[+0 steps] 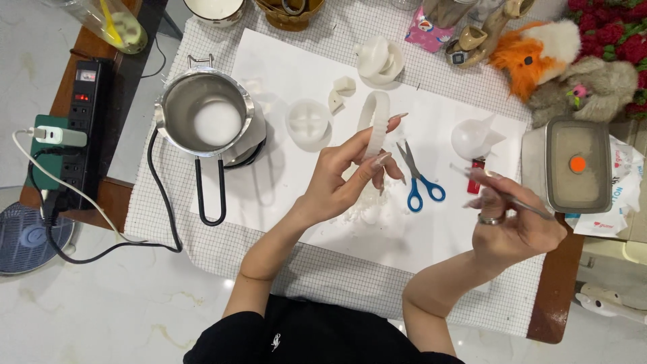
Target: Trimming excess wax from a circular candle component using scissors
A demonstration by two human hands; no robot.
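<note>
Head view: left hand [337,182] pinches a white ribbed mould half [375,125] upright between fingertips, raised above the white sheet [283,61], its edge turned toward the eye as if for inspection. Right hand [515,226] grips a thin metal pick [502,194] pen-fashion, tip angled toward the mould. Blue-handled scissors [418,180] lie between the hands. Steel melting pot [204,116] sits at left, handle toward the body

Person's bare left hand [337,185] with long nails; right hand [515,226] wearing silver ring [491,219]; black short-sleeved top [303,337] with small white emblem.
</note>
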